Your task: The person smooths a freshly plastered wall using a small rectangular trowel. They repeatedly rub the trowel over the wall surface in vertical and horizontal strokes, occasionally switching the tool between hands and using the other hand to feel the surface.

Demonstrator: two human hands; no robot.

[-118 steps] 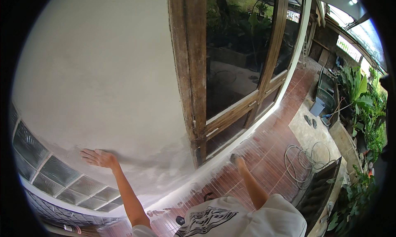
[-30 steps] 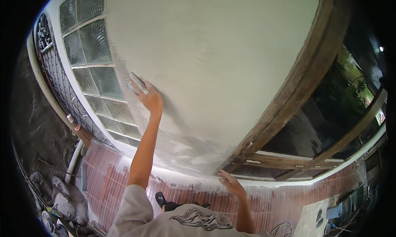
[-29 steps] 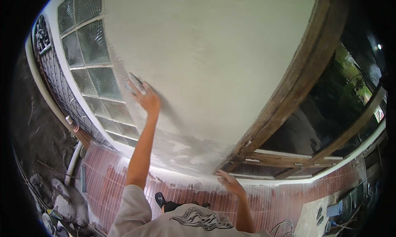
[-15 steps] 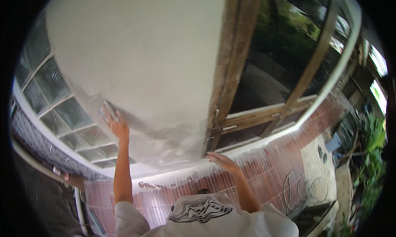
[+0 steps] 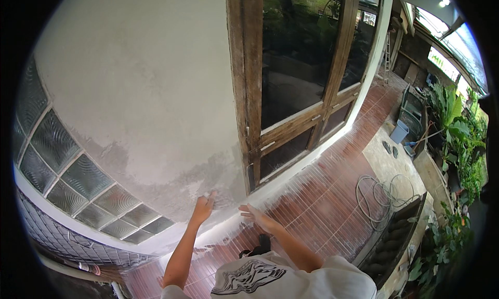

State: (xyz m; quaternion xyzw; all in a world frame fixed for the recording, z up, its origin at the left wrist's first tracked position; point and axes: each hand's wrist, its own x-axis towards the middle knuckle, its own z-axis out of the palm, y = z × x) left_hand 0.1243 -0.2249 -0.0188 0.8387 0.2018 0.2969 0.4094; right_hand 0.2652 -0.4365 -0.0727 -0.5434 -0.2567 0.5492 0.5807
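Observation:
A pale wall (image 5: 140, 86) with a rough grey patch (image 5: 182, 184) along its lower part stands in front of me. Against the low end of that patch, my left hand (image 5: 203, 208) is closed with its fingertips toward the plaster; whatever it may hold is too small to make out. My right hand (image 5: 257, 216) hovers just right of it, near the wall's bottom corner. Its fingers are stretched out and nothing shows in them. A brown wooden door frame (image 5: 244, 91) with dark glass panes rises beyond the right hand.
Glass blocks (image 5: 86, 177) fill the wall's left side. Red floor tiles (image 5: 312, 210), dusted white, run along its foot. Rightward lie a coiled hose (image 5: 371, 200), dark sandals (image 5: 390, 149) and a blue-grey bucket (image 5: 399, 132), beside green plants (image 5: 457, 122).
My left hand has moved right and down the wall, from beside the glass blocks to the lower corner. My right hand has shifted slightly left and down. The view has turned right.

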